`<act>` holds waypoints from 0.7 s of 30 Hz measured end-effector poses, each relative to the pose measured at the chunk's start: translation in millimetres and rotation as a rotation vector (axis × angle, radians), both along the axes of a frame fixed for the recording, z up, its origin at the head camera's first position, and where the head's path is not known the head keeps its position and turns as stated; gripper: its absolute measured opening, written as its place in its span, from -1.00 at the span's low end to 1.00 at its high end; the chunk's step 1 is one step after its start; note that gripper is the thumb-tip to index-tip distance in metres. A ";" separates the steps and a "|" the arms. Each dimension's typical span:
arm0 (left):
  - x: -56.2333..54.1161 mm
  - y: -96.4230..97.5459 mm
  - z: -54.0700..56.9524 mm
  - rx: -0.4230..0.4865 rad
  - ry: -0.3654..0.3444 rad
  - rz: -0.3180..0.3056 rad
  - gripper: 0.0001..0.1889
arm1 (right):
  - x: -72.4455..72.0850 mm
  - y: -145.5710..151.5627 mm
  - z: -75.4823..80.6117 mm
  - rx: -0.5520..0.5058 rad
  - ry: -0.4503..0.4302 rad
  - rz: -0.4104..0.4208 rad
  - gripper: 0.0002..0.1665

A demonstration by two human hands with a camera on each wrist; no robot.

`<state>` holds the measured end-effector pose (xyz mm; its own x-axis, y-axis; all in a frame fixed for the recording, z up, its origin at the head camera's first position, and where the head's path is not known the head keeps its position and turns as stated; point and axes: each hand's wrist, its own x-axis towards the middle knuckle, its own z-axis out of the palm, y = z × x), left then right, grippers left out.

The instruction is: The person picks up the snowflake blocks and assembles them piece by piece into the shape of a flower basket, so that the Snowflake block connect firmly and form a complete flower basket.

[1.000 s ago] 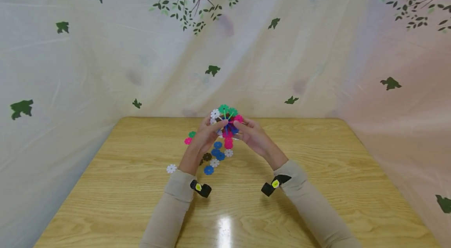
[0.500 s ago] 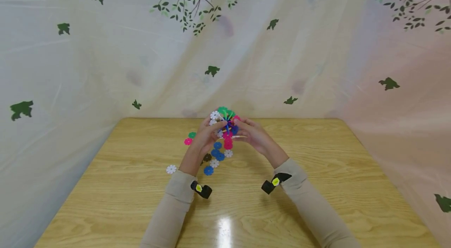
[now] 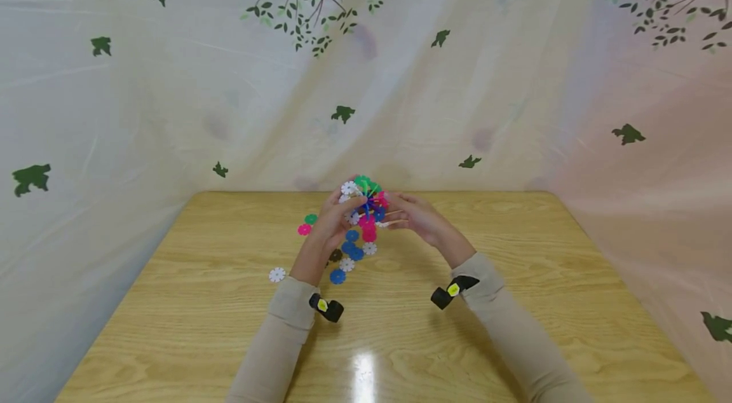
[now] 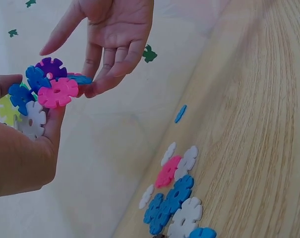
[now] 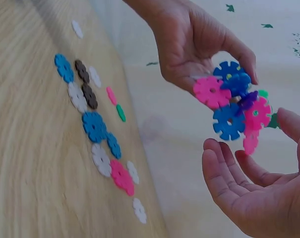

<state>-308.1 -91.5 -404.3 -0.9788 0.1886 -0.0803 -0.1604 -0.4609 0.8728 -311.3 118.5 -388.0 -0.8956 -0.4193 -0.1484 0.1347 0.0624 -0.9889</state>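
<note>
My left hand (image 3: pixel 330 220) grips a ball-like cluster of interlocking flower-shaped discs (image 4: pixel 58 93), its thumb pressing near the middle. The cluster mixes pink, blue, purple, green, white and yellow notched discs joined edge to edge, raised over the far part of the table. My right hand (image 3: pixel 422 220) is beside the cluster's right side, thumb apart from the fingers and palm turned toward it. In the right wrist view, the right fingertips (image 5: pixel 211 146) are just below the blue and pink discs (image 5: pixel 229 121), loosely bent. Part of the cluster is hidden behind the left hand.
Loose flower discs lie on the wooden table (image 3: pixel 515 301) below the hands: several blue ones (image 3: pixel 338 276), white ones (image 3: pixel 347 265), a pink one (image 3: pixel 304 229), a green one (image 3: pixel 311 219) and brown ones (image 5: pixel 89 95). A white disc (image 3: pixel 277 274) lies farther left. A printed curtain (image 3: pixel 400 104) hangs behind.
The cluster has turned slightly in the left hand. The right hand, earlier pinching its right side, has drawn back to the right and its fingers have loosened.
</note>
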 end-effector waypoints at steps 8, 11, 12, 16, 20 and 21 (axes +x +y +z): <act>1.2 -4.8 3.1 -0.035 -0.031 0.025 -0.34 | -20.3 20.7 -1.8 0.142 0.071 -0.090 -0.41; 1.2 -6.0 4.0 -0.032 -0.036 0.029 -0.34 | -29.8 30.1 -7.3 0.236 0.129 -0.119 -0.49; 1.0 -6.3 4.1 -0.030 -0.040 0.031 -0.34 | -32.8 33.4 -9.7 0.271 0.156 -0.116 -0.51; 0.8 -6.7 4.0 -0.032 -0.045 0.033 -0.34 | -45.3 44.7 -20.9 0.396 0.279 -0.074 -0.58; 1.0 -7.1 3.7 -0.046 -0.043 0.032 -0.35 | -57.1 50.8 -30.6 0.535 0.368 -0.046 -0.64; 1.2 -7.4 3.7 -0.052 -0.041 0.031 -0.35 | -59.7 51.6 -32.6 0.570 0.384 -0.045 -0.66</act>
<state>-306.8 -98.8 -400.7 -0.9798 0.1526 -0.1291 -0.1825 -0.4201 0.8889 -371.0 170.2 -420.5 -0.9436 -0.3310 -0.0034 -0.2040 0.5895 -0.7816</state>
